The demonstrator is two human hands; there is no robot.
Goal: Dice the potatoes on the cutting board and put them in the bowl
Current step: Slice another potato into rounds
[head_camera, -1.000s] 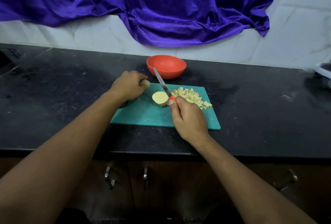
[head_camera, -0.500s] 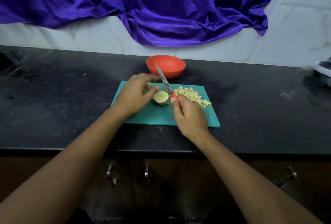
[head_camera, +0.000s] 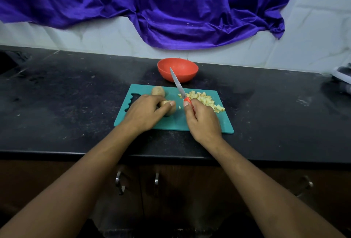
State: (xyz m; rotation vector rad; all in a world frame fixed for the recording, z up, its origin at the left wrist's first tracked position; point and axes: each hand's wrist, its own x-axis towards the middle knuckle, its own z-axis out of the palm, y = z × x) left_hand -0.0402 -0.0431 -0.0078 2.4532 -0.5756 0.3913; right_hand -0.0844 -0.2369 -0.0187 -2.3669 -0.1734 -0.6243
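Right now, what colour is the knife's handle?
Orange-red, on the knife handle gripped by the right hand; head view, the only one.

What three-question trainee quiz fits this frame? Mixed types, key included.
1. True or false: the diced potato is already in the red bowl.
2. Which hand grips the knife? A left, B right, C neither.
3. Fill in: the left hand holds a potato piece on the teal ____.
Key: 1 false; 2 B, the right hand; 3 cutting board.
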